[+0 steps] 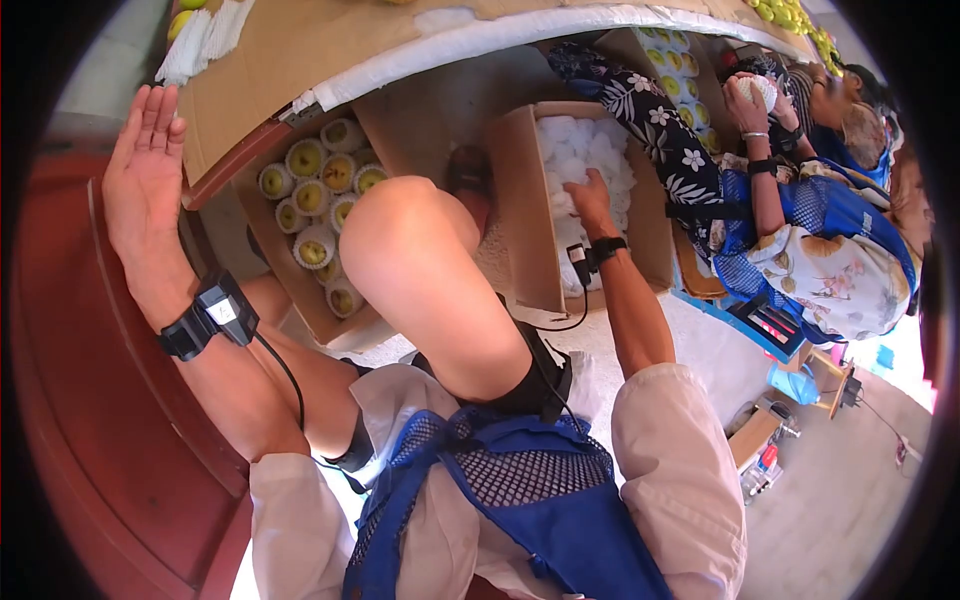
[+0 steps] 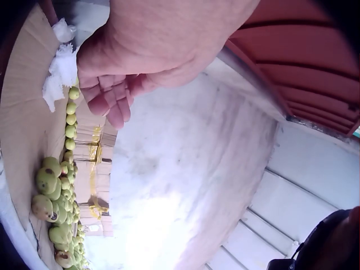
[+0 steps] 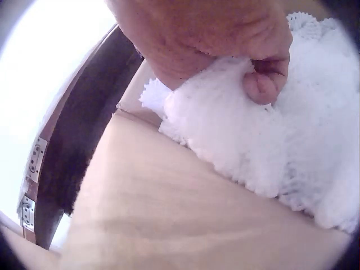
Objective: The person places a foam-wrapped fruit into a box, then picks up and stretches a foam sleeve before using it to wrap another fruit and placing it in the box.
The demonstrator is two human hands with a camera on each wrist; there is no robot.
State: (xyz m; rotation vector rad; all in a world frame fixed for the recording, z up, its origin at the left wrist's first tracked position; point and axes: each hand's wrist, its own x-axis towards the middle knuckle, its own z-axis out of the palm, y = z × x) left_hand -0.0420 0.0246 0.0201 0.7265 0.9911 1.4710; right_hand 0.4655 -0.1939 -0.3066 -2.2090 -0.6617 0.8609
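My right hand (image 1: 592, 205) reaches into a cardboard box (image 1: 522, 215) full of white foam net sleeves (image 1: 565, 150). In the right wrist view its fingers (image 3: 261, 87) curl down and pinch the foam netting (image 3: 225, 112). Part of the grip is hidden behind the hand. My left hand (image 1: 148, 190) is raised at the left beside the table edge, palm showing and fingers straight, holding nothing. Near it in the left wrist view lie white foam sleeves (image 2: 61, 73) on the cardboard-covered tabletop (image 2: 25, 101).
Left of my knee stands a carton (image 1: 300, 300) of green fruit (image 1: 312, 197) in foam nets. Loose fruit (image 2: 48, 180) lies along the tabletop. A person in a blue vest (image 1: 835, 205) works at the right, holding a netted fruit. A red panel (image 1: 130, 380) borders my left side.
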